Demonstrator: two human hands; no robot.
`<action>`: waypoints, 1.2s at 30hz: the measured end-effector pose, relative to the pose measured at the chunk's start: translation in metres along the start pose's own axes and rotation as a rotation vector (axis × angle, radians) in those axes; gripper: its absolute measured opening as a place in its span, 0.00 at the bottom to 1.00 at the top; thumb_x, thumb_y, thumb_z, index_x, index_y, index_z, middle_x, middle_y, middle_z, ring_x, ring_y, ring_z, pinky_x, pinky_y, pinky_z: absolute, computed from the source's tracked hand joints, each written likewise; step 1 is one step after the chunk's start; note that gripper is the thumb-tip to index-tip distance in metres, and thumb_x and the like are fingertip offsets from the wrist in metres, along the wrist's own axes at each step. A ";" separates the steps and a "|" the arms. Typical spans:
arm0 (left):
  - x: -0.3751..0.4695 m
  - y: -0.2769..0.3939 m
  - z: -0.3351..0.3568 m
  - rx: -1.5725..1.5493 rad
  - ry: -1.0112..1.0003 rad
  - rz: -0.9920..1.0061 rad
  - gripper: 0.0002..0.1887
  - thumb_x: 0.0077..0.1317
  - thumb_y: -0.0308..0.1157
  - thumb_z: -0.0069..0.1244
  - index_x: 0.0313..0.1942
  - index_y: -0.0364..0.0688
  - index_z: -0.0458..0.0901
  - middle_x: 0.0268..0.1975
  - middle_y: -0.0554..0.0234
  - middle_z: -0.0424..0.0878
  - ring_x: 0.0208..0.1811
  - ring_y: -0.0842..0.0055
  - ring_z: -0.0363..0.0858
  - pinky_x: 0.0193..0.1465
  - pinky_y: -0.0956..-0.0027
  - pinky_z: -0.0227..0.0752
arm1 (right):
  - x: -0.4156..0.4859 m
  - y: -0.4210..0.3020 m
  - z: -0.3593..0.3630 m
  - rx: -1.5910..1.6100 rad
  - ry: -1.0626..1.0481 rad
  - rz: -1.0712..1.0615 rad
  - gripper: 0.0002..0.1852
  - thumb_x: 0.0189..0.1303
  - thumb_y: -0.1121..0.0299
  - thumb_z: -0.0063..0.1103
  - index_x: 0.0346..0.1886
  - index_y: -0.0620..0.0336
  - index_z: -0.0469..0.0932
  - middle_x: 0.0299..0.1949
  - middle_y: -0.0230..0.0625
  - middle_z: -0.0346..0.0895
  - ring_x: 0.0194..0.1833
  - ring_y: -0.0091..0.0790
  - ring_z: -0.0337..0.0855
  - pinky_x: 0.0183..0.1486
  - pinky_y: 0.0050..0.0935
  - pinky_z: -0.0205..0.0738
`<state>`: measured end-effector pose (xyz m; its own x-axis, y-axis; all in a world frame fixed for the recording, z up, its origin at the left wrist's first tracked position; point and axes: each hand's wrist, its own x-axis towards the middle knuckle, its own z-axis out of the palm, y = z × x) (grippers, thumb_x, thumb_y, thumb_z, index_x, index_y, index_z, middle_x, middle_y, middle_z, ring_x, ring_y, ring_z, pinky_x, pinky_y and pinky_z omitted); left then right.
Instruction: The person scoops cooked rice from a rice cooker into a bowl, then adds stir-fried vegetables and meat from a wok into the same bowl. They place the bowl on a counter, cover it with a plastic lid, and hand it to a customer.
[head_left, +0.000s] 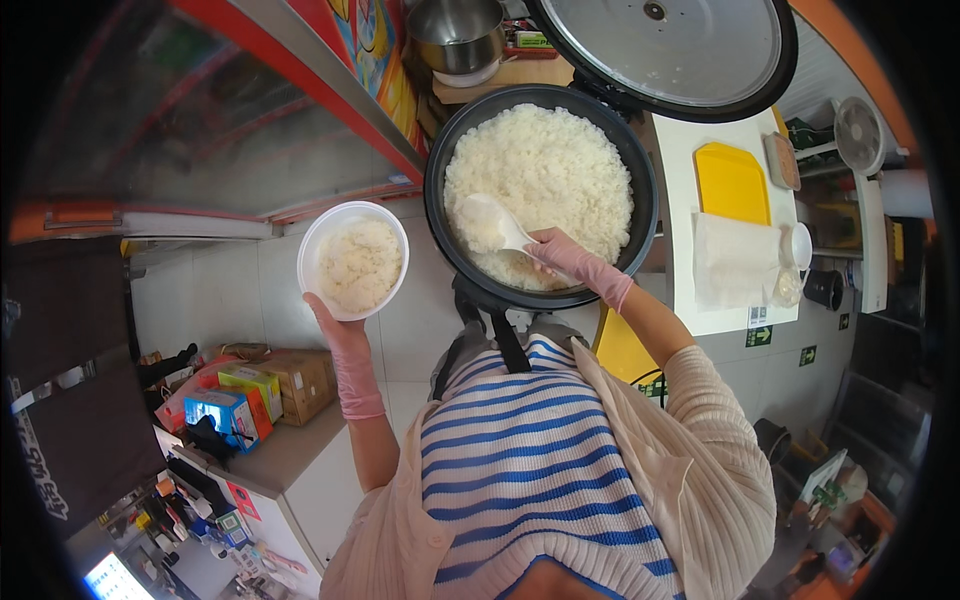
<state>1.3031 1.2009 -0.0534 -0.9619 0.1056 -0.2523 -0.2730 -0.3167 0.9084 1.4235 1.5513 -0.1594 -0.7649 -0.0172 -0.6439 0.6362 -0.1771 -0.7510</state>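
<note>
My left hand (346, 352), in a pink glove, holds a white bowl (303, 262) from its near side, left of the cooker. Cooked rice (360, 262) lies in the bowl. A large round rice cooker (646, 195) with a dark rim stands before me, with a broad mass of cooked rice (547, 165) in it. My right hand (562, 259), gloved in pink too, grips the handle of a white rice paddle (510, 225) over the near left part of the cooker. Some rice sits on the paddle's head. The cooker's lid (667, 45) is raised at the far side.
At the right, a white counter (679, 255) bears a yellow tray (731, 184), a white cloth or paper sheet (735, 259) and a white bowl (801, 246). A steel bowl (457, 34) stands beyond the cooker. Cardboard boxes (300, 382) lie at the lower left.
</note>
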 end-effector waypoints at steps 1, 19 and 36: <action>0.002 0.000 0.002 0.013 -0.009 -0.023 0.40 0.69 0.65 0.34 0.71 0.48 0.53 0.70 0.57 0.61 0.68 0.62 0.64 0.62 0.52 0.69 | -0.002 -0.001 -0.003 0.025 0.022 0.000 0.14 0.67 0.69 0.52 0.51 0.66 0.78 0.19 0.29 0.72 0.15 0.19 0.65 0.19 0.20 0.61; 0.023 -0.097 0.124 0.212 -0.524 -0.464 0.44 0.66 0.71 0.27 0.70 0.45 0.56 0.67 0.59 0.67 0.67 0.68 0.67 0.66 0.58 0.64 | -0.145 -0.087 -0.036 -0.383 0.519 -0.267 0.19 0.68 0.67 0.52 0.60 0.61 0.75 0.20 0.30 0.71 0.20 0.22 0.69 0.25 0.21 0.67; 0.012 -0.092 0.139 0.011 -0.456 -0.374 0.45 0.64 0.72 0.30 0.71 0.48 0.55 0.69 0.60 0.63 0.69 0.70 0.63 0.68 0.59 0.59 | -0.178 -0.085 0.041 -1.580 0.646 -0.585 0.28 0.53 0.75 0.56 0.62 0.58 0.71 0.22 0.36 0.73 0.22 0.37 0.78 0.25 0.33 0.72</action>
<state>1.3188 1.3628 -0.0940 -0.6956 0.6039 -0.3892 -0.5897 -0.1704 0.7895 1.5010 1.5290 0.0252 -0.9916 0.1105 0.0676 0.1077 0.9932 -0.0449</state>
